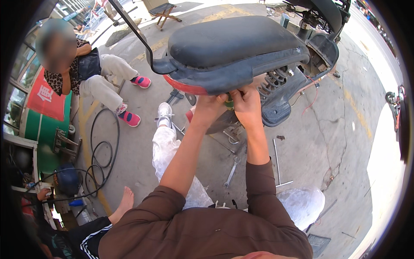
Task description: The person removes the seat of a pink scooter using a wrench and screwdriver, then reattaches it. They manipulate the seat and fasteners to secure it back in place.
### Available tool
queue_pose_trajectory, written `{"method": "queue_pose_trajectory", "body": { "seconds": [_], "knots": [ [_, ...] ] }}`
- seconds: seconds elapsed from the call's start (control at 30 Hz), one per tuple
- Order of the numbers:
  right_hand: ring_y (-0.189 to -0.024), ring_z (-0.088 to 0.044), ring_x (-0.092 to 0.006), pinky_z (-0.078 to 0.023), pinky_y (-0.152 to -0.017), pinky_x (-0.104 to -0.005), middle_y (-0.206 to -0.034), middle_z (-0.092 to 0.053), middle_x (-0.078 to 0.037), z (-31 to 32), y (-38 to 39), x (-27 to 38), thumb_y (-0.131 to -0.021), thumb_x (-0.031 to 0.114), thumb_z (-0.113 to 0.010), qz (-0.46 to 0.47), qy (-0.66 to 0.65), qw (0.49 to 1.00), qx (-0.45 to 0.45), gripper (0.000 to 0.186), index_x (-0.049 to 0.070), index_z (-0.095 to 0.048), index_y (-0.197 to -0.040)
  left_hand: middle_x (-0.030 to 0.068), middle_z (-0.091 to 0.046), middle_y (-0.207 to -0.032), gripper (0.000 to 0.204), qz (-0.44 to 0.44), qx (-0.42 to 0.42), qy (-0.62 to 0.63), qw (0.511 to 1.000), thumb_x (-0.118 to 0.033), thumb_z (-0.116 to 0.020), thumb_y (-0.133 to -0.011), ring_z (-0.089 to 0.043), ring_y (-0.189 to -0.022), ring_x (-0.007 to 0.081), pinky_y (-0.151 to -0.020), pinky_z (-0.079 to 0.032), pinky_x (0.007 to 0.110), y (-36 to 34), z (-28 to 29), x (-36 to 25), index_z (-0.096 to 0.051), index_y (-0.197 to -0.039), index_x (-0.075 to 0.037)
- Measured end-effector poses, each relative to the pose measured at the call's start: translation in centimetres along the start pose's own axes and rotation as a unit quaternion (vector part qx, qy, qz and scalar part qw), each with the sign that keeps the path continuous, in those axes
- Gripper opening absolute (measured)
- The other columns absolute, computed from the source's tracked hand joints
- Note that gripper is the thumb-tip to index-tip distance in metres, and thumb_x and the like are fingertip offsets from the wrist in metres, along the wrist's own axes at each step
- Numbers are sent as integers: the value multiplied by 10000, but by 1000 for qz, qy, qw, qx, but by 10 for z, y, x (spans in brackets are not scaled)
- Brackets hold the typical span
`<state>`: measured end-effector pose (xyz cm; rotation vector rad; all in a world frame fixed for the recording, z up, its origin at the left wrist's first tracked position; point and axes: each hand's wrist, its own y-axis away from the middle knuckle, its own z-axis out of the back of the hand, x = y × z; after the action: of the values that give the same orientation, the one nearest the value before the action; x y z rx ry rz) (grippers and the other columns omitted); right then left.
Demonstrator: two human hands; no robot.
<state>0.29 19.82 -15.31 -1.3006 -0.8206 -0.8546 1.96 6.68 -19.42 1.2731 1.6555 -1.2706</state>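
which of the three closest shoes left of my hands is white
Your own left shoe, nearest your left hand; the seated person's two shoes are mostly pink.

Left hand (210,110) and right hand (247,103) meet beneath a scooter (280,62), its seat (233,41) above them, 1 coil spring (270,83) to their right. On the pavement (310,151) below lies a wrench (232,173), a T-handled tool (276,160) to its right. At far left sits a person (97,88), a hose (118,134) nearer; beyond the seat stands a folding stool (163,11).
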Motion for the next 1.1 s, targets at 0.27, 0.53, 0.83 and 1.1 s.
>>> {"method": "queue_pose_trajectory", "body": {
  "seconds": [0.27, 0.53, 0.83, 1.1],
  "knots": [
    [-729, -591, -229, -454, -633, -321, -885, -589, -129, -16, 7, 7, -822, 22, -642, -21, -85, 993, -82, 109, -58, -642, -896, 75, -586, -1135, 376, 34, -11, -194, 980, -36, -623, -859, -569, -1034, 166, -906, -448, 294, 12, -13, -3, -504, -1214, 2],
    [-653, -482, -154, -400, -590, -286, -777, -538, -56, -20, 8, -3, -796, 38, -683, -38, -76, 990, -112, 120, -42, -631, -869, 181, -616, -1044, 357, -22, -102, -352, 930, -99, -651, -805, -587, -994, 337, -836, -450, 403, 18, -37, -9, -541, -1123, 22],
    [-670, -518, -217, -423, -618, -331, -785, -528, -105, -28, 4, 6, -718, 22, -682, -45, -66, 982, -169, 127, -28, -581, -777, 232, -582, -1064, 386, -148, -91, -448, 877, -66, -605, -823, -562, -975, 385, -819, -448, 410, 19, -39, -7, -502, -1186, 18],
    [-733, -570, -339, -454, -668, -393, -840, -544, -172, -12, 6, 15, -763, 55, -668, -49, -34, 994, -87, 149, -68, -601, -816, 199, -604, -1021, 321, 35, -40, -342, 938, -36, -549, -849, -579, -956, 369, -836, -446, 394, 24, -32, -23, -506, -1162, 16]
  ]
}}
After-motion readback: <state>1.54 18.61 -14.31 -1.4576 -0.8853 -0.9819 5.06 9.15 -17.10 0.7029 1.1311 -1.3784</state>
